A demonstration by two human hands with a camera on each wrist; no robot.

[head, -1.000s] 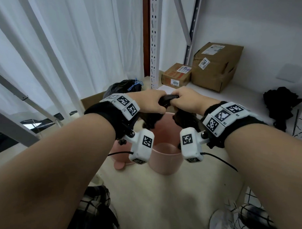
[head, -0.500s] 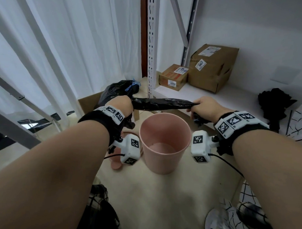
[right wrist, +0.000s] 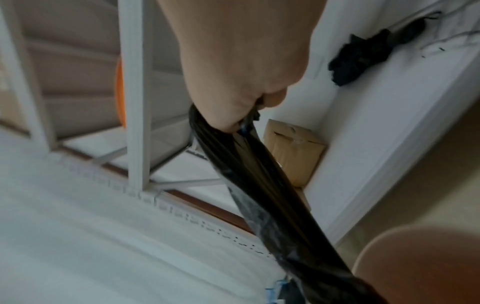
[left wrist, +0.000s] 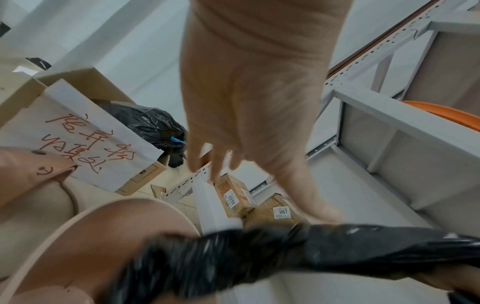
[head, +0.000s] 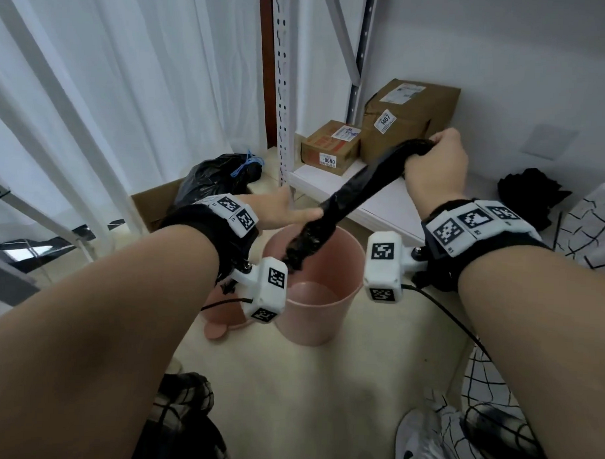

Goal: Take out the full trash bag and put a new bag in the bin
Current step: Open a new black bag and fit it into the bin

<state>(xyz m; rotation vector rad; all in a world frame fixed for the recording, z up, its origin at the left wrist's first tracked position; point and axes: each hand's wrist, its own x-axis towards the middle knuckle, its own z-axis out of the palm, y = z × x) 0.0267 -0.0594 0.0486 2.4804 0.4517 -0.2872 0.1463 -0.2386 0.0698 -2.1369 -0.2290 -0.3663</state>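
Since half a second ago, our right hand [head: 433, 165] has lifted its end of the new bag [head: 357, 186] toward the shelf [head: 381, 204]; our left hand [head: 281, 211] has let go.

Item: new bag, black, stretched into a slanted rope, upper end gripped in our right fist, lower crumpled end hanging over the pink bin [head: 312, 308] on the floor. Our left hand lies flat with fingers straight, fingertips touching the bag. Full bag [head: 213, 178], tied blue, sits in a cardboard box [head: 151, 207] behind.
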